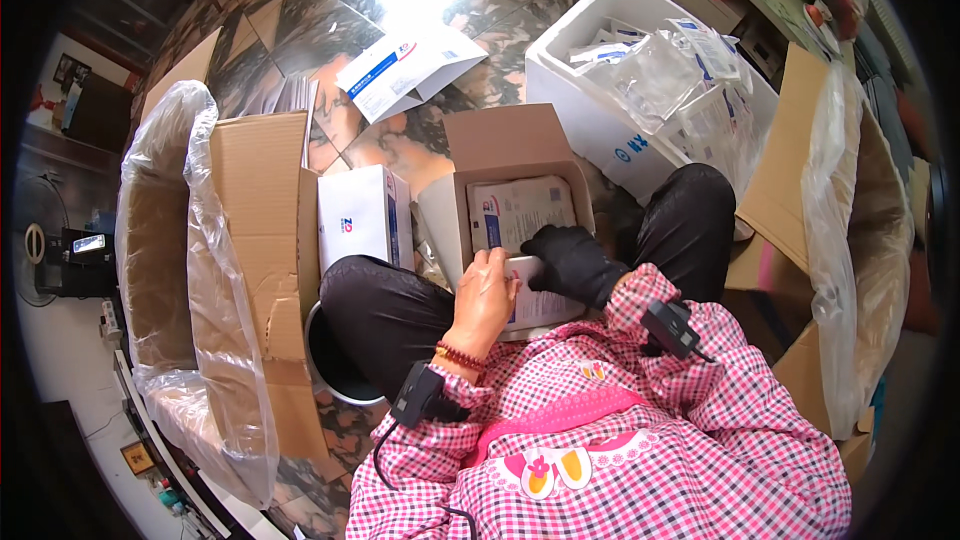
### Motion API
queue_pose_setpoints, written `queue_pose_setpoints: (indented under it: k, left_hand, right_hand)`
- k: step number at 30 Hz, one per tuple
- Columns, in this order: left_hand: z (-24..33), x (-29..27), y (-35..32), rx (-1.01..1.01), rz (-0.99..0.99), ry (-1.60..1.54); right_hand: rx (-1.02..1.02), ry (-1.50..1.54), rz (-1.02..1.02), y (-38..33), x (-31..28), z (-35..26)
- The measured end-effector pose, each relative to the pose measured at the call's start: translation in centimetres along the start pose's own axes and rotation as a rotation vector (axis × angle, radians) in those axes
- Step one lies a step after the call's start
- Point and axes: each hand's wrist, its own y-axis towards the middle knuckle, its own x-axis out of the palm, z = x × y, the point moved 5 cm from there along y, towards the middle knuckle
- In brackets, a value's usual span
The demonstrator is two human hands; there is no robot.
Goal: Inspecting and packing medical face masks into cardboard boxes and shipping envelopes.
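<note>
in the head view we see the left hand [482, 305], bare, half closed on the near wall of the open box [512, 127], fingers bent over its top edge and thumb against the outer side; how hard it squeezes, we cannot tell. the right hand [582, 265], in a black glove, is curled over the same wall just beside it, and we cannot tell whether it pinches the wall or only rests there, as the dark glove hides the contact. the pack [515, 210] lies flat inside the box, its near part covered by the hands. the left knee [372, 300] and right knee [697, 208] flank the box, and its far flap stands up behind the pack. to the left we find a white box [350, 210], a bucket [335, 352] and a carton [258, 205] with a clear liner [215, 275]. beyond, a white sleeve [395, 75] lies on the floor [395, 150]; to the right, a foam box [565, 105] holds packets [655, 80].
</note>
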Motion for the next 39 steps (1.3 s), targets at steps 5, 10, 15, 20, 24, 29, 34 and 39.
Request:
queue_pose_setpoints:
  k: [5, 10, 15, 20, 24, 29, 34, 39]
  left_hand:
    - [0.0, -2.4, -2.7, 0.03, 0.149, -0.296]
    - [-0.9, -3.1, -4.8, 0.021, 0.197, -0.362]
    - [-0.7, -3.8, -6.4, 0.045, 0.282, -0.294]
    - [-1.2, -2.5, -6.5, -0.008, 0.307, -0.565]
    - [-0.5, -3.3, -6.8, 0.155, 0.343, -0.348]
    - [-0.7, -5.3, -5.9, 0.059, 0.365, -0.666]
    - [2.5, -8.9, -5.4, 0.132, 0.314, -0.851]
    - [3.7, -8.4, -5.8, 0.216, 0.263, -0.633]
  right_hand:
    - [-0.007, 0.028, 0.162, -3.0, -0.9, -2.9]
    - [0.025, 0.058, 0.229, -4.6, -1.5, -3.9]
    - [-0.057, 0.08, 0.265, -5.6, -1.9, -6.5]
    - [-0.126, -0.056, 0.183, -5.2, -1.6, -7.2]
    - [-0.119, -0.014, 0.227, -4.6, -0.4, -6.4]
    - [-0.111, -0.043, 0.32, -3.8, -4.4, -8.9]
    - [-0.157, 0.083, 0.286, -3.5, -6.4, -9.6]
    - [-0.194, 0.09, 0.206, -4.9, -6.3, -9.5]
